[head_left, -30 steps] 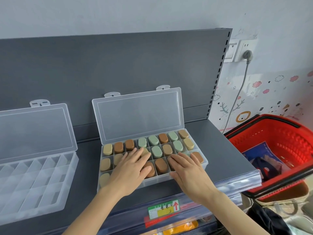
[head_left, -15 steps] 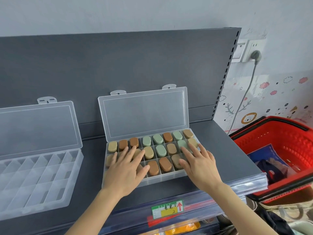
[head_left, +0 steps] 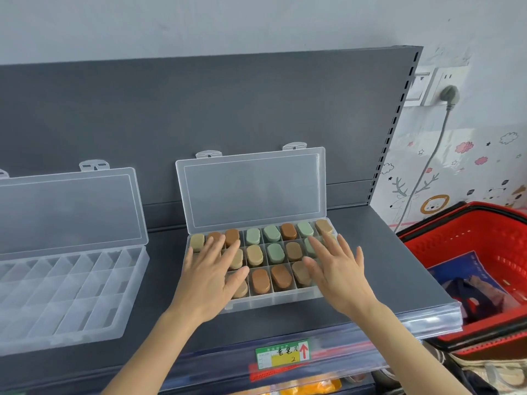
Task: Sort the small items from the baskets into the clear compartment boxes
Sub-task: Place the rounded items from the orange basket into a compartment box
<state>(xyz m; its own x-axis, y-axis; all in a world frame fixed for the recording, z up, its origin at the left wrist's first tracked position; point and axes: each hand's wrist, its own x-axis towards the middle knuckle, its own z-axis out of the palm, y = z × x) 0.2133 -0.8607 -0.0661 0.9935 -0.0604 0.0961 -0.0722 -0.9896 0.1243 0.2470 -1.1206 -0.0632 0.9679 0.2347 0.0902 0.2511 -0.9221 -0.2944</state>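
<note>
A clear compartment box stands open on the grey shelf, its lid leaning back. Its cells hold several small oval items in tan, brown and pale green. My left hand lies flat with spread fingers over the box's left cells. My right hand lies flat over the right cells, fingers straight and pointing toward the back row. Neither hand holds an item. A second clear compartment box, with bare cells, stands open at the left.
A red shopping basket with a blue packet and dark items sits right of the grey shelf. A wall socket with a plugged cable is at the upper right. A price label sits on the shelf's front strip.
Both hands have slid further back over the filled box, fingers spreading; the right hand moved from the front middle cells toward the right end. The view shifted slightly.
</note>
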